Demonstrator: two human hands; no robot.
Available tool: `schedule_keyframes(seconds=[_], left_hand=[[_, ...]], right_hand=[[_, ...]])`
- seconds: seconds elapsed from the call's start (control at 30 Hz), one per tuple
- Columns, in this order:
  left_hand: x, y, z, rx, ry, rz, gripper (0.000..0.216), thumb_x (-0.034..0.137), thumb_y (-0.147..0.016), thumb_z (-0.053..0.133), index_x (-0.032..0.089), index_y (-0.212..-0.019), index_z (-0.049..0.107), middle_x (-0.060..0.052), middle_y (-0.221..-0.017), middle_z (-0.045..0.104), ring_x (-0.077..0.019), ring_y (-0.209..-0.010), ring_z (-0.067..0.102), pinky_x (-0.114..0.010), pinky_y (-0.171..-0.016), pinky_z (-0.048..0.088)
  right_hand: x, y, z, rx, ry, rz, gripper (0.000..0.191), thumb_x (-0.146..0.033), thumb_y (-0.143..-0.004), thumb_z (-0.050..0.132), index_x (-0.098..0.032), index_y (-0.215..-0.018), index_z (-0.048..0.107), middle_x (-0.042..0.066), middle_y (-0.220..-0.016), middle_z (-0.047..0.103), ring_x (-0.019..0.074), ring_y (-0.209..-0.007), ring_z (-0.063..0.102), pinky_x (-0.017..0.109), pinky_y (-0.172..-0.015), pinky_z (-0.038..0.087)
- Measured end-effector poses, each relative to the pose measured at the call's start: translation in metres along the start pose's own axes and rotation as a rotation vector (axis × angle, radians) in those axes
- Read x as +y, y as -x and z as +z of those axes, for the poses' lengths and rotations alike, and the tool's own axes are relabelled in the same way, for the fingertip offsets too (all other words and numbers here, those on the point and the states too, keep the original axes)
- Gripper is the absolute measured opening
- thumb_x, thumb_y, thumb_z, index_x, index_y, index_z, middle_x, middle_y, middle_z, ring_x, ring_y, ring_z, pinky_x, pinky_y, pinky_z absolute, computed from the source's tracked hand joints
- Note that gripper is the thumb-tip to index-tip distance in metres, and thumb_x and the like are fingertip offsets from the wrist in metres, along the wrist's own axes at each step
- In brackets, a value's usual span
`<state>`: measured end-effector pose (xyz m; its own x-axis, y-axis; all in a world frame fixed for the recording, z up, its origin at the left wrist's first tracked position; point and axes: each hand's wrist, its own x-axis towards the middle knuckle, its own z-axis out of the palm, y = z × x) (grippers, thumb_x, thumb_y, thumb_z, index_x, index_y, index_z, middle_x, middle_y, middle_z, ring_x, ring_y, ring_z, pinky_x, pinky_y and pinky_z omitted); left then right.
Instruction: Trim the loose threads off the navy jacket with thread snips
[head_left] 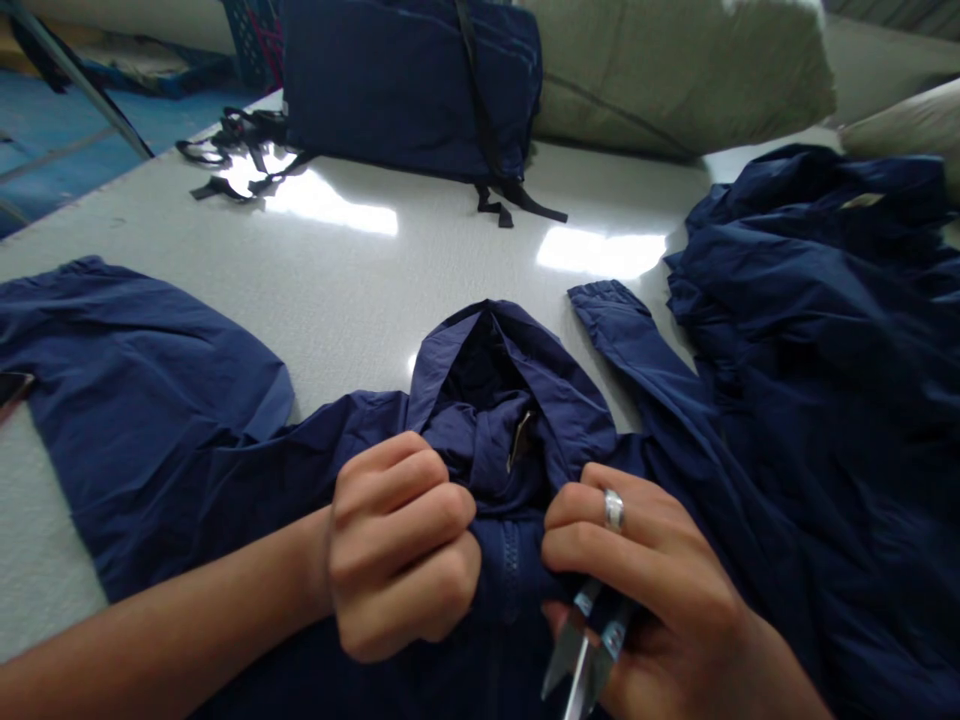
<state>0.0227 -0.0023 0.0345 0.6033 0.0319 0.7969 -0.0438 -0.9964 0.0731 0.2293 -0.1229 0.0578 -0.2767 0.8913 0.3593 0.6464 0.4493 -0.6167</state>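
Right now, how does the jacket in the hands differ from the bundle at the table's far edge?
The jacket lies spread flat, sleeves out; the bundle is folded thick and bound by a black strap. The left hand and right hand grip the jacket at its collar; nothing touches the bundle. Both are navy fabric.

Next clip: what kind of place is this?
Probably a garment workshop's finishing table: the left hand and right hand grip a navy hooded jacket, the right also holding thread snips; a heap of matching jackets lies beside it, a strapped navy bundle behind.
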Motion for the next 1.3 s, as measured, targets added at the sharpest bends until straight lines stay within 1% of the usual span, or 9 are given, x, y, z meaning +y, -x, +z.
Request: schedule_keyframes(seconds=[0.2, 0.37, 0.47, 0.6, 0.73, 0.83, 1.07, 1.2, 1.3], left_hand=[[-0.002, 0.002, 0.013, 0.002, 0.104, -0.147, 0.009, 0.020, -0.078, 0.059, 0.020, -0.084, 0.052, -0.004, -0.071, 0.061, -0.0191, -0.064, 0.054, -0.041, -0.066, 0.051], [-0.013, 0.003, 0.012, -0.083, 0.278, -0.267, 0.038, 0.048, -0.088, 0.072, 0.021, -0.102, 0.048, -0.005, -0.089, 0.065, -0.0206, -0.080, 0.066, -0.051, -0.095, 0.053], [-0.026, 0.008, 0.008, -0.219, 0.257, -0.246, 0.054, 0.056, -0.084, 0.078, 0.022, -0.115, 0.049, -0.010, -0.107, 0.068, -0.0265, -0.102, 0.070, -0.061, -0.115, 0.042], [-0.045, 0.016, 0.009, -0.407, 0.116, -0.367, 0.056, 0.042, -0.084, 0.079, 0.019, -0.128, 0.054, -0.018, -0.129, 0.065, -0.0342, -0.122, 0.064, -0.065, -0.116, 0.041], [-0.064, 0.019, 0.012, -0.390, 0.097, -0.634, 0.031, 0.038, -0.089, 0.076, 0.018, -0.113, 0.072, -0.018, -0.132, 0.064, -0.0377, -0.129, 0.060, -0.073, -0.120, 0.029], [-0.075, 0.016, 0.009, -0.352, 0.131, -0.683, 0.020, 0.039, -0.093, 0.071, 0.020, -0.094, 0.078, -0.014, -0.126, 0.069, -0.0357, -0.125, 0.063, -0.077, -0.119, 0.025], [-0.085, -0.003, 0.000, -0.182, 0.210, -0.702, 0.036, 0.038, -0.098, 0.065, 0.017, -0.068, 0.063, -0.010, -0.089, 0.075, -0.0210, -0.103, 0.070, -0.041, -0.103, 0.052], [-0.082, -0.015, -0.002, -0.209, 0.287, -0.653, 0.041, 0.042, -0.069, 0.094, 0.017, -0.073, 0.061, -0.005, -0.088, 0.075, -0.0190, -0.093, 0.071, -0.038, -0.104, 0.051], [-0.082, -0.020, -0.007, -0.264, 0.312, -0.643, 0.043, 0.047, -0.070, 0.091, 0.017, -0.072, 0.061, -0.001, -0.077, 0.070, -0.0167, -0.080, 0.066, -0.035, -0.094, 0.053]], right_hand=[[0.000, -0.001, 0.000, 0.066, 0.107, 0.005, 0.011, -0.017, -0.082, 0.064, -0.022, -0.091, 0.060, 0.001, -0.080, 0.067, 0.0159, -0.067, 0.062, 0.035, -0.070, 0.045], [0.013, -0.003, -0.008, 0.171, 0.268, 0.102, 0.016, -0.025, -0.088, 0.071, -0.019, -0.101, 0.066, 0.008, -0.097, 0.072, 0.0203, -0.083, 0.072, 0.032, -0.074, 0.056], [0.029, -0.003, -0.011, 0.214, 0.379, 0.214, 0.023, -0.038, -0.090, 0.074, -0.019, -0.103, 0.070, 0.009, -0.105, 0.074, 0.0238, -0.092, 0.075, 0.035, -0.083, 0.059], [0.052, -0.001, -0.013, 0.288, 0.450, 0.282, 0.034, -0.049, -0.091, 0.073, -0.020, -0.109, 0.073, 0.011, -0.119, 0.075, 0.0297, -0.106, 0.075, 0.043, -0.094, 0.060], [0.070, 0.001, -0.012, 0.281, 0.472, 0.244, 0.043, -0.044, -0.089, 0.075, -0.022, -0.125, 0.070, 0.011, -0.136, 0.071, 0.0313, -0.119, 0.072, 0.045, -0.100, 0.060], [0.078, 0.003, -0.012, 0.320, 0.481, 0.185, 0.037, -0.034, -0.093, 0.070, -0.024, -0.129, 0.069, 0.008, -0.135, 0.071, 0.0277, -0.118, 0.072, 0.041, -0.100, 0.060], [0.090, -0.001, -0.013, 0.442, 0.485, 0.166, 0.019, -0.035, -0.095, 0.067, -0.024, -0.103, 0.079, 0.006, -0.108, 0.076, 0.0246, -0.094, 0.075, 0.037, -0.085, 0.058], [0.095, -0.005, -0.018, 0.433, 0.463, 0.204, 0.023, -0.038, -0.088, 0.069, -0.023, -0.100, 0.082, 0.008, -0.100, 0.070, 0.0254, -0.081, 0.070, 0.038, -0.071, 0.054], [0.097, -0.006, -0.026, 0.388, 0.387, 0.214, 0.018, -0.037, -0.084, 0.069, -0.024, -0.090, 0.081, 0.006, -0.094, 0.068, 0.0234, -0.076, 0.068, 0.037, -0.069, 0.054]])
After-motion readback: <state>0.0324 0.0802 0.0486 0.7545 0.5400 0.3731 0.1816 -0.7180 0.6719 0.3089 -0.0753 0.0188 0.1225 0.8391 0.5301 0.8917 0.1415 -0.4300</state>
